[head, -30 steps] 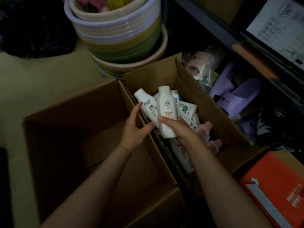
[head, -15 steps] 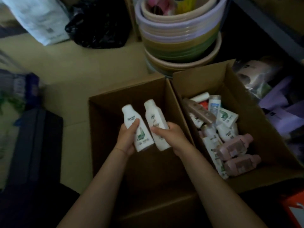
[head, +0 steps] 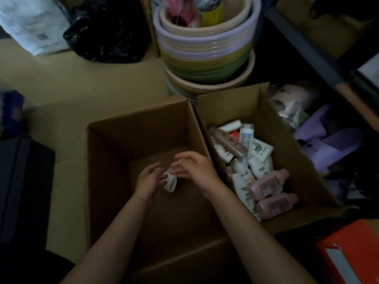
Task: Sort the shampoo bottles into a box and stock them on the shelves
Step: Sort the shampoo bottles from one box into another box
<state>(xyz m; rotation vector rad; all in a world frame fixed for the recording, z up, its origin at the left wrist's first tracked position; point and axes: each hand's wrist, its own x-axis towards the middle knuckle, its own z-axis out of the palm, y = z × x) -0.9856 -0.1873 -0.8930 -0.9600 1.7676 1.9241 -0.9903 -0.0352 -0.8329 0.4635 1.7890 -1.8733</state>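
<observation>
Deep in the empty brown cardboard box (head: 114, 181), the left hand (head: 148, 182) loosely cups a small white plastic bottle (head: 170, 182) while the right hand (head: 194, 168), fingers spread just beside it, holds nothing visible, so the bottle may topple when released.

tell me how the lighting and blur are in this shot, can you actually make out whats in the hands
Head view: dim and underexposed, with heavy shadow inside the left box. Motion blur smears the left hand and right hand, so only the end of one white bottle shows between them. The bottles in the right box are brighter, but their labels stay unreadable. Edges bend from the wide lens.
</observation>
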